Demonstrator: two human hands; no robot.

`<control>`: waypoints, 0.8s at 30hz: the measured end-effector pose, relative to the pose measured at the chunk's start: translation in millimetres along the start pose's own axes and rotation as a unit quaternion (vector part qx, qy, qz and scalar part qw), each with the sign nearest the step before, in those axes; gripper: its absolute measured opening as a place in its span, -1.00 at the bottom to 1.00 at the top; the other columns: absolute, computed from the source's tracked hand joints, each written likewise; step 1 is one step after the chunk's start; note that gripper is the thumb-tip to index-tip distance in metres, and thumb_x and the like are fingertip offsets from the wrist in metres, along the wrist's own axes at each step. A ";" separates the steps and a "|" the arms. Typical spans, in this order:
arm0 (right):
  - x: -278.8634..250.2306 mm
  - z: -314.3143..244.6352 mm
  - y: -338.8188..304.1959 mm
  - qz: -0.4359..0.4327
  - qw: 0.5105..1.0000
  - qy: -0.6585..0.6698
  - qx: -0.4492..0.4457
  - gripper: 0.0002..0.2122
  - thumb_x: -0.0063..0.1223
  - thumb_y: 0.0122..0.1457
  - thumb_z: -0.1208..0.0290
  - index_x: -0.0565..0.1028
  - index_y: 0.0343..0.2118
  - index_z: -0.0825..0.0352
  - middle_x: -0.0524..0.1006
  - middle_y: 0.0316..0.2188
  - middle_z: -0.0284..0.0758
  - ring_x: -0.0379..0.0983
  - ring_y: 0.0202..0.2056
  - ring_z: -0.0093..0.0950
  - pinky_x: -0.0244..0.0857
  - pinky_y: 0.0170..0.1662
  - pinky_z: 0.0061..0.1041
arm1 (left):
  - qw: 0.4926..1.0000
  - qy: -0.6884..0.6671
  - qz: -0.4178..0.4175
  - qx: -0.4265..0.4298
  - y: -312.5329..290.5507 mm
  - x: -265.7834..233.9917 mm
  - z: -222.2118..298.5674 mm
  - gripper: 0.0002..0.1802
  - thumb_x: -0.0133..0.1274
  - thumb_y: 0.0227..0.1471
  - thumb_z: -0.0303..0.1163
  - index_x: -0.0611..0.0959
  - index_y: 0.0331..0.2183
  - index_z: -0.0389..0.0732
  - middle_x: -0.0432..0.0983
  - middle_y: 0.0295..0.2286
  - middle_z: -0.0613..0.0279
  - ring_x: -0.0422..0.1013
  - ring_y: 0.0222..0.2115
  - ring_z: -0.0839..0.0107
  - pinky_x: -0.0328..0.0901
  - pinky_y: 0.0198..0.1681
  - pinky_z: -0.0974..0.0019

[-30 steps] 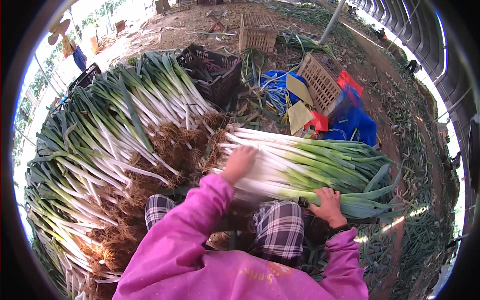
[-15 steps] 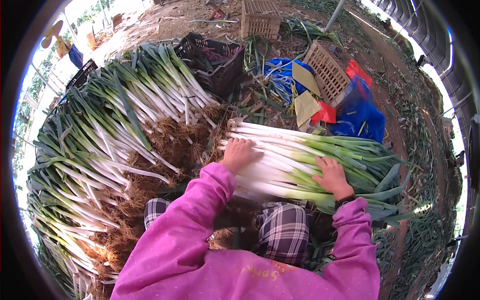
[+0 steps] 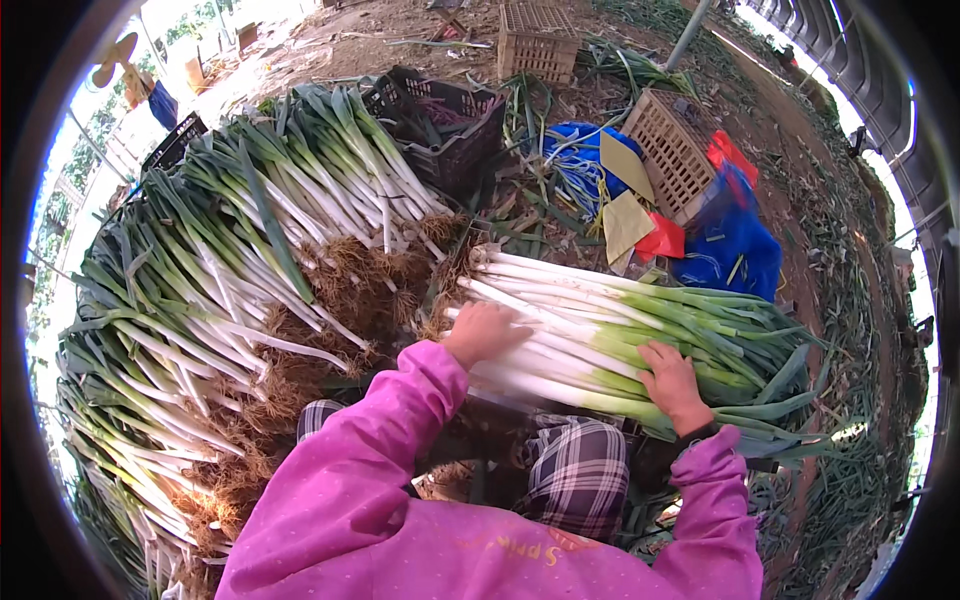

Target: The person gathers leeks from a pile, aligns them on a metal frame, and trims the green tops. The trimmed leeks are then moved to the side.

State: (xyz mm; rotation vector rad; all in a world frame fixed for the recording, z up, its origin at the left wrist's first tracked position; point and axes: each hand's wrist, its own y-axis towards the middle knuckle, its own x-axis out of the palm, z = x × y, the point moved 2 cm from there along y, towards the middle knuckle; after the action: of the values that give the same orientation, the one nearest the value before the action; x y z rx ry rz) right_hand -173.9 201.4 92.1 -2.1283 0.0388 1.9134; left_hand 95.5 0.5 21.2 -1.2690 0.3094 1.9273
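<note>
A layer of trimmed leeks (image 3: 565, 300) lies crosswise in front of me, white ends left and green leaves right. My left hand (image 3: 488, 332) rests on the white stalks near the root end, fingers stretched out over them. Farther right, my right hand (image 3: 672, 382) lies on the stalks where they turn green, its fingers slightly apart. Neither hand is wrapped round a stalk. The stalks nearest my body are a little blurred. To my left lies a large heap of leeks (image 3: 215, 310) with brown roots (image 3: 345, 270) still on, pointing toward me.
A black crate (image 3: 445, 135) stands behind the heap. Beyond the leeks are tan crates (image 3: 665, 150), blue ties (image 3: 580, 165), yellowish card pieces (image 3: 627, 215) and a blue net bag (image 3: 735, 250). Leaf scraps (image 3: 850, 400) litter the ground at right. My plaid-covered knee (image 3: 575, 475) is below the leeks.
The whole view has shifted slightly. Both hands have drawn a little toward my body while staying on the leeks, and the right hand's fingers are closer together.
</note>
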 end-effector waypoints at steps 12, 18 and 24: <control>-11.6 39.7 53.8 0.115 0.988 -0.105 0.014 -0.74 0.10 -0.09 0.50 0.43 -0.28 0.12 0.44 -0.35 -0.30 0.42 -0.22 -0.23 0.33 -0.23 -0.21 | 0.986 0.083 0.110 0.092 31.6 2.6 -1.4 -0.29 -0.13 0.07 0.22 0.26 0.19 0.18 0.03 0.22 0.03 -0.06 0.24 -0.05 -0.11 0.21 -0.21; -10.7 18.9 47.6 0.044 0.994 -0.097 0.024 -0.73 0.19 -0.10 0.32 0.46 -0.29 0.18 0.43 -0.36 -0.27 0.43 -0.23 -0.23 0.33 -0.22 -0.22 | 0.997 0.079 0.013 0.015 30.8 11.0 1.5 -0.23 -0.21 0.09 0.27 0.17 0.23 0.14 -0.13 0.26 -0.07 -0.22 0.27 -0.14 -0.20 0.23 -0.27; -3.4 -16.8 27.7 -0.025 0.999 -0.006 -0.044 -0.50 0.33 -0.22 0.10 0.44 -0.20 0.20 0.43 -0.28 -0.25 0.41 -0.18 -0.23 0.33 -0.14 -0.26 | 0.983 0.085 0.119 0.114 32.6 -10.7 -4.6 -0.25 0.10 -0.05 0.07 0.34 0.12 -0.05 0.10 0.15 -0.15 0.03 0.18 -0.15 0.05 0.18 -0.09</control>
State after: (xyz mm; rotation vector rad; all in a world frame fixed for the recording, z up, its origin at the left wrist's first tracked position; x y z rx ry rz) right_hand -163.6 170.5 91.7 -2.1522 -0.1013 1.9318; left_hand 76.9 -28.7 21.3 -1.2907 0.7788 1.9146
